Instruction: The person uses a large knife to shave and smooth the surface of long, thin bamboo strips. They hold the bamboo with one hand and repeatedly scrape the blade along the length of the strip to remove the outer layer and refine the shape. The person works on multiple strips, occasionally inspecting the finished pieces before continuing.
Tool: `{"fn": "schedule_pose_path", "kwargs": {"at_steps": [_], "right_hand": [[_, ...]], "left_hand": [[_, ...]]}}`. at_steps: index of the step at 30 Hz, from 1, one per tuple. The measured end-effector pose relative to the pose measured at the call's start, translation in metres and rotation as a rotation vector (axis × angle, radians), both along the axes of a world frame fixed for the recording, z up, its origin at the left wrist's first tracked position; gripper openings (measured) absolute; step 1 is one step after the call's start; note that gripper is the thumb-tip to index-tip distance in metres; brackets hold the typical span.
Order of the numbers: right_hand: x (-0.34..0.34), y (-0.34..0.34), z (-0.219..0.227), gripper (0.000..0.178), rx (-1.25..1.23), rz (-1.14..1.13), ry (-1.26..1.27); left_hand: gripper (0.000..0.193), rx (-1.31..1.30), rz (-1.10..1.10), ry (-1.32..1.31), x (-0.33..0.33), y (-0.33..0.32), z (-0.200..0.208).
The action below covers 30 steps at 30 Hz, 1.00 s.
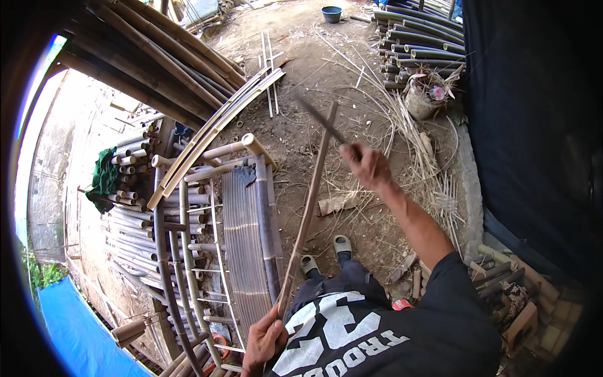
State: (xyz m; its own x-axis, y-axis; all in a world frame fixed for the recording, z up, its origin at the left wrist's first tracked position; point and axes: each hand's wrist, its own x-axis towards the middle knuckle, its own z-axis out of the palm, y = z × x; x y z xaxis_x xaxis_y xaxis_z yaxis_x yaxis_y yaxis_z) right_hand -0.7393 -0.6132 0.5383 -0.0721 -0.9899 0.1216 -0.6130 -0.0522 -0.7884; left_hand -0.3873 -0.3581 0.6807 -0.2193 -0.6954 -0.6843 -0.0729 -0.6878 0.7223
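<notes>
Clamps the near end of a long brown strip (309, 207), probably bamboo, in the left hand (265, 339), low between six and seven o'clock, just beside the dark shirt (433, 308). Grips the handle of a knife (319, 117) in the right hand (369, 168), between two and three, fingers wrapped round, with the tip toward twelve. Slants the strip from just past six up to between twelve and one, with the blade crossing near the far end; impossible to tell whether touching or just above.

Judging by this pose, likely busy trimming or shaving the strip. Calls, for a clean stroke, for a firm left grip, a shallow blade angle and an edge well apart from the left fingers.

Count two hands, both occupied; one strip; one knife; two pale clogs (342, 242), at five and six. Count also one slatted bench (242, 220) between seven and eight, one basin (331, 14) just past twelve, one sack (422, 102) at two, one green cloth (105, 176) at nine and one blue tarp (81, 327) at eight. See at least two pale split lengths (217, 135) at ten. Find stacked poles (427, 44) between one and two, too overlapped for a sure count.
</notes>
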Motion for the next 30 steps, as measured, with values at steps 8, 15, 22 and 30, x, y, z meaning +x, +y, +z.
{"fn": "schedule_pose_path", "kwargs": {"at_steps": [8, 15, 22, 30], "right_hand": [[-0.035, -0.007, 0.049, 0.065, 0.044, -0.160, -0.071], [0.027, 0.065, 0.003, 0.061, -0.306, 0.259, 0.361], [0.026, 0.068, 0.015, 0.060, -0.028, 0.327, 0.235], [0.004, 0.054, -0.003, 0.065, 0.085, 0.134, 0.215]], "left_hand": [[0.034, -0.122, -0.068, -0.302, 0.003, -0.011, -0.008], [0.025, -0.532, -0.239, -0.623, -0.013, -0.035, -0.039], [0.029, -0.486, -0.220, -0.617, -0.017, -0.034, -0.034], [0.029, -0.499, -0.304, -0.615, -0.011, -0.027, -0.037]]}}
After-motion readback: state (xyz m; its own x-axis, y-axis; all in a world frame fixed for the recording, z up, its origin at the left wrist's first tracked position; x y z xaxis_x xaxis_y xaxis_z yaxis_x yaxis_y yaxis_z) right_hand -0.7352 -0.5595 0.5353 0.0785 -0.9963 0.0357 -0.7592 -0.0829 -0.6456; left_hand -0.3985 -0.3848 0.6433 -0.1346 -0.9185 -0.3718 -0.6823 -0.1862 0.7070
